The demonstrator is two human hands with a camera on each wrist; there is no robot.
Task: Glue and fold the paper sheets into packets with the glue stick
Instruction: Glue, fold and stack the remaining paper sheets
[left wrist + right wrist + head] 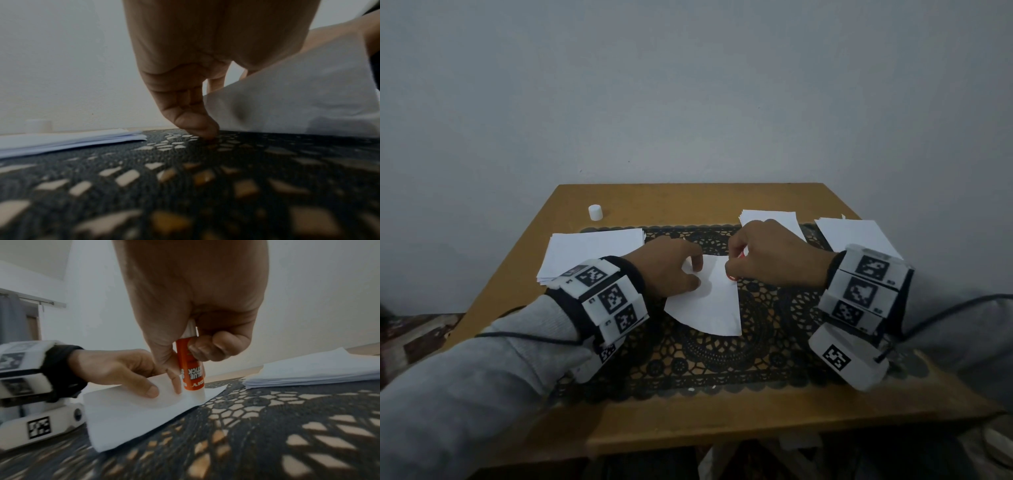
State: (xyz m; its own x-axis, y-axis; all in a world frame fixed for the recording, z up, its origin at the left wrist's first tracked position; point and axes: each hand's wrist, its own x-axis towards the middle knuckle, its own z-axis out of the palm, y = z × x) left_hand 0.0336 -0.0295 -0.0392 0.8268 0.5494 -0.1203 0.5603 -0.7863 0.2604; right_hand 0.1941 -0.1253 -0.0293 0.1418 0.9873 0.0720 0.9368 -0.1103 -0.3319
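Black lace mat point(722, 346) is lying under my wrists. My right hand point(774, 255) is gripping the glue stick point(190, 368), tip touching the folded sheet point(709, 301); my left hand point(664, 270) is pinching its raised flap.

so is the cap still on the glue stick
No, the right hand holds the glue stick tip-down on the paper sheet, while the white cap stands apart on the table.

Orange glue stick point(190, 366), white sheet point(710, 301), black lace mat point(767, 339).
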